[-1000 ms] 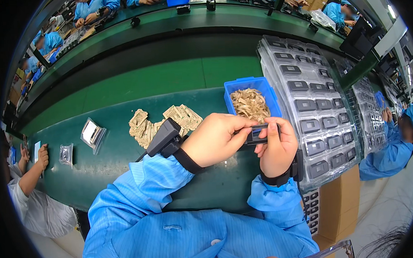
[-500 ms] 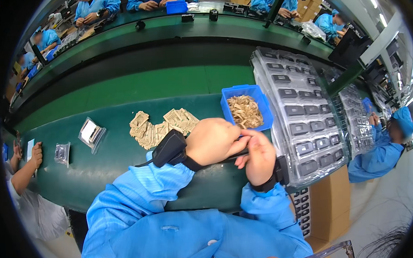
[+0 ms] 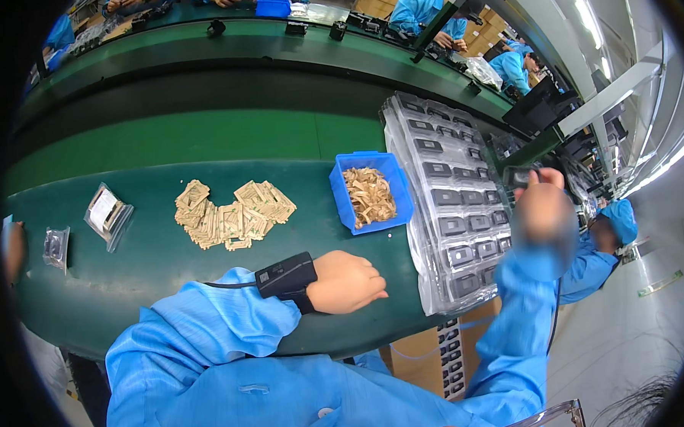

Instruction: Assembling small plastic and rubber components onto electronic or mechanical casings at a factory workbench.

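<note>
My right hand (image 3: 541, 205), smeared by motion, reaches out beyond the right side of the clear plastic tray (image 3: 414, 267). Its fingers pinch a small dark rectangular part (image 3: 519, 177), which resembles the black rectangular parts (image 3: 450, 197) lying in rows in the tray's pockets. Near the table's front edge, my left hand (image 3: 346, 283) lies low over the green top with its fingers curled under. What those fingers hold, if anything, is hidden. Beyond the left hand stands a blue bin (image 3: 343, 206) of loose tan strips (image 3: 370, 195).
Thin tan frames (image 3: 235, 214) lie piled left of the bin. Two clear bags (image 3: 107, 212) (image 3: 56, 247) sit farther left, near another person's hand (image 3: 14, 251). A cardboard box (image 3: 415, 359) stands below the table edge. Several people in blue work across the bench.
My hands, together over the table before, are now apart. The right one has swung right past the tray with the dark part. My whole view has shifted to the right.
</note>
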Available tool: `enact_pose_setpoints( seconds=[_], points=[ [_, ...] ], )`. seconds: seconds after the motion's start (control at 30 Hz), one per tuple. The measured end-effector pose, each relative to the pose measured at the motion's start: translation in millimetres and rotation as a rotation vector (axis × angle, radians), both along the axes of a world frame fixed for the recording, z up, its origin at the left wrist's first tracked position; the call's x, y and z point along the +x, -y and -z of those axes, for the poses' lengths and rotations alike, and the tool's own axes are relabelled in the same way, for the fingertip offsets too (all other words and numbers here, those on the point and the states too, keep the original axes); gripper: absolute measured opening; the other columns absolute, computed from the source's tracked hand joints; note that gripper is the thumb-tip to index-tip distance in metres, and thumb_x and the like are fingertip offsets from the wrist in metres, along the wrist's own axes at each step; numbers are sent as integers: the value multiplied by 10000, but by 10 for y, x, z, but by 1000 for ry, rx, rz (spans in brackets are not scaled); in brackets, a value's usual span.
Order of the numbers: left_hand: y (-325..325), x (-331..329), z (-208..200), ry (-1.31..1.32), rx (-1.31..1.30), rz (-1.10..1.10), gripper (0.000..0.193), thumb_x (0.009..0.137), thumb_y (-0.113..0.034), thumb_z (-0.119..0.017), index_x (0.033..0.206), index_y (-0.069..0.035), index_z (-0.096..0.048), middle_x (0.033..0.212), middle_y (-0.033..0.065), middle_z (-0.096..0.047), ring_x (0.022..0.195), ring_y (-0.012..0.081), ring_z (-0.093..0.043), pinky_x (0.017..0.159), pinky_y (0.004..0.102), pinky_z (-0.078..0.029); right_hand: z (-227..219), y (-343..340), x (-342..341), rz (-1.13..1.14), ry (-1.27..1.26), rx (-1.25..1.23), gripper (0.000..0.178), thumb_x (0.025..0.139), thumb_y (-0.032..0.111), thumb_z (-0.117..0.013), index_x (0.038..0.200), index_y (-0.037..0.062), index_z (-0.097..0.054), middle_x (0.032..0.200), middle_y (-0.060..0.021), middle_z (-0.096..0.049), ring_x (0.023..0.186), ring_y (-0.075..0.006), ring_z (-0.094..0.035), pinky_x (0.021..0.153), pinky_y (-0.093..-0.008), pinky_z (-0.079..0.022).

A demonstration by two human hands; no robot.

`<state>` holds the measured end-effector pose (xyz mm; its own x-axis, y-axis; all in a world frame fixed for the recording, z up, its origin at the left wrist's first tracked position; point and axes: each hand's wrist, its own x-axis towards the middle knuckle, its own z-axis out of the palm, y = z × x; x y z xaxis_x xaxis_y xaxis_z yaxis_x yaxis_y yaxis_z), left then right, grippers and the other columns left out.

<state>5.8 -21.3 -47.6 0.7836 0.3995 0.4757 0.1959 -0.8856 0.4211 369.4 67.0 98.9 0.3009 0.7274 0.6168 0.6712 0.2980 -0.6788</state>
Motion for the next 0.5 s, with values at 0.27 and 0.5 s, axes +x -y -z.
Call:
enact_pose_setpoints(
  seconds=[0.27,0.5],
  points=[
    [-74,-29,90,45,-53,-85,235,963,-277,-582,829,-93,-640,755,69,-640,757,291,-644,659,429,-531,915,-1778,333,189,-141,-291,194,892,154,-728,1003,43,-613,819,-78,-671,573,-172,-672,498,-299,-537],
    [-52,-57,98,47,-53,-51,239,976,-283,-560,838,-105,-637,754,64,-634,761,281,-639,663,418,-530,726,-1587,87,344,799,-393,424,820,479,-739,796,56,-714,741,-171,-694,760,-364,-685,689,-445,-522]
  ],
)
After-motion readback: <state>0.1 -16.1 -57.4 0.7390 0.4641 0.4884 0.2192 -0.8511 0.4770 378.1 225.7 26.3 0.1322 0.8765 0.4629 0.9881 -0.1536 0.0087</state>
